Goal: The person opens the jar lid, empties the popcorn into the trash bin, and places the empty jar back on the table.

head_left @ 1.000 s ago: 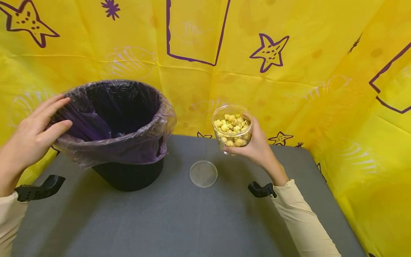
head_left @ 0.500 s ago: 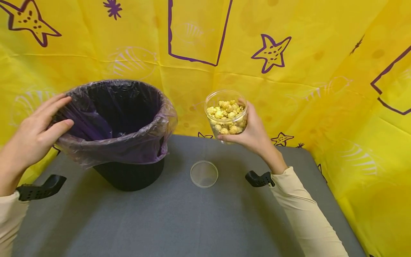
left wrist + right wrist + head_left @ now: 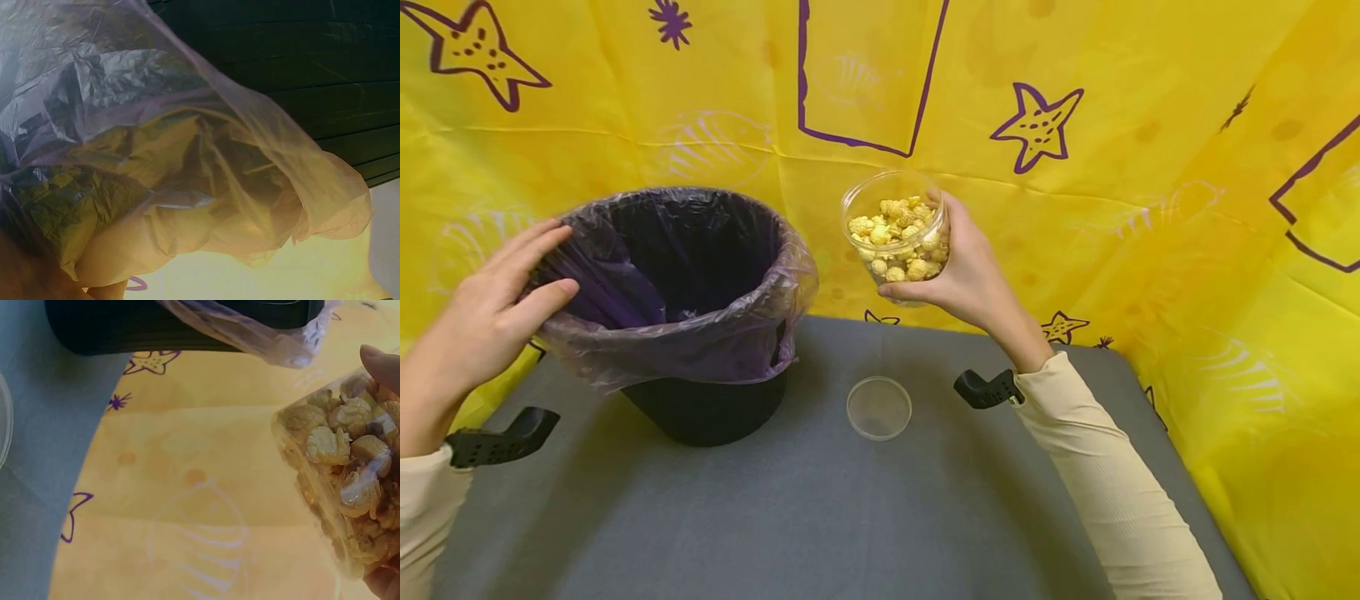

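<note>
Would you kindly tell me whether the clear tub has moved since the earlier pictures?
Yes: against the lid, the clear tub has moved left, toward the bin, and higher in the head view.

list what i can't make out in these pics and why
Floor of the bin: head view, hidden by its near rim and the liner.
Right side of the tub: head view, covered by the right grip.
Rest of the left sleeve: head view, cut off by the left edge.
Most of the lid: right wrist view, cut off by the left edge.
</note>
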`<control>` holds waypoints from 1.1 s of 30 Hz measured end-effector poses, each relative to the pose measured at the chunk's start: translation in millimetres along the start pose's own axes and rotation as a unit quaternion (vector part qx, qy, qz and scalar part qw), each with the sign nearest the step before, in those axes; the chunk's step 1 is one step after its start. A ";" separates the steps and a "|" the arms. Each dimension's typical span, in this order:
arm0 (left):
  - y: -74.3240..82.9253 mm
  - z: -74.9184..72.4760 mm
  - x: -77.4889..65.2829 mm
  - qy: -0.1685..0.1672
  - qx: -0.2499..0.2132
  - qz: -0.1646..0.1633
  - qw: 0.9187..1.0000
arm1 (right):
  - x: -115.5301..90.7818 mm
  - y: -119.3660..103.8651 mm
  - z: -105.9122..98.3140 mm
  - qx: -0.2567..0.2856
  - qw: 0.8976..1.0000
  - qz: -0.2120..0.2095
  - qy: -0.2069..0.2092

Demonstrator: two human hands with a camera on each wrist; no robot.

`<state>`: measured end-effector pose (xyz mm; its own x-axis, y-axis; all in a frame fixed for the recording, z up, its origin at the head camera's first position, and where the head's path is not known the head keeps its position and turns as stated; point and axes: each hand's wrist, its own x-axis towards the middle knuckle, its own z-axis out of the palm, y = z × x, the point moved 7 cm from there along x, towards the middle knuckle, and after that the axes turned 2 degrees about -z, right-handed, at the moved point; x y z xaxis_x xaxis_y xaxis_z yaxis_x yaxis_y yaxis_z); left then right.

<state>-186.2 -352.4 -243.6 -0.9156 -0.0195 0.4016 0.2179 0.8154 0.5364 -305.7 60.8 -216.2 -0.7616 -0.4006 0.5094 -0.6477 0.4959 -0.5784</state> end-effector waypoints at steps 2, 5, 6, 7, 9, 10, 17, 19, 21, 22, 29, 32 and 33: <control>-0.4 -0.1 -0.2 0.000 -0.001 0.000 1.000 | 6.2 -4.9 2.5 -0.003 1.000 -0.009 -0.005; -1.3 -0.8 -0.9 0.003 -0.002 0.000 1.000 | 16.0 -13.4 6.5 -0.017 0.999 -0.030 -0.012; -1.7 -0.9 -1.1 0.003 -0.003 0.000 1.000 | 19.1 -16.4 7.9 -0.022 0.999 -0.038 -0.015; -2.2 -0.6 -1.2 0.002 -0.003 -0.002 1.000 | 22.3 -19.7 9.1 -0.027 0.998 -0.045 -0.018; -3.2 0.0 -1.2 -0.001 -0.003 -0.003 1.000 | 27.9 -26.4 10.9 -0.041 0.997 -0.061 -0.021; -3.5 0.4 -1.1 -0.002 -0.004 -0.002 1.000 | 30.3 -29.8 11.6 -0.046 0.996 -0.069 -0.022; -4.5 1.7 -0.1 0.004 -0.012 0.014 1.000 | 47.0 -46.6 18.7 -0.091 0.991 -0.082 -0.045; -4.8 1.6 0.0 0.004 -0.012 0.014 1.000 | 52.3 -52.0 22.0 -0.100 0.990 -0.088 -0.052; -4.8 1.3 0.1 0.003 -0.011 0.013 1.000 | 57.7 -57.7 25.9 -0.117 0.987 -0.094 -0.061; -4.9 1.2 -0.1 0.002 -0.011 0.012 1.000 | 60.3 -60.6 28.2 -0.127 0.985 -0.098 -0.066; -3.6 0.5 -0.1 -0.001 -0.008 0.011 1.000 | 72.6 -79.5 43.0 -0.181 0.971 -0.130 -0.090; -4.3 0.2 -0.1 -0.004 -0.013 0.008 1.000 | 75.2 -86.5 49.1 -0.213 0.961 -0.143 -0.101; -4.6 -0.1 -0.3 -0.003 -0.015 0.009 1.000 | 75.8 -89.3 50.9 -0.224 0.957 -0.150 -0.104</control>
<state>-186.9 -356.2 -246.1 -0.9137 -0.0019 0.4064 0.2437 0.7977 0.5516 -306.7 -53.0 -158.4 -0.5606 -0.6979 0.4458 -0.7993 0.5966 -0.0712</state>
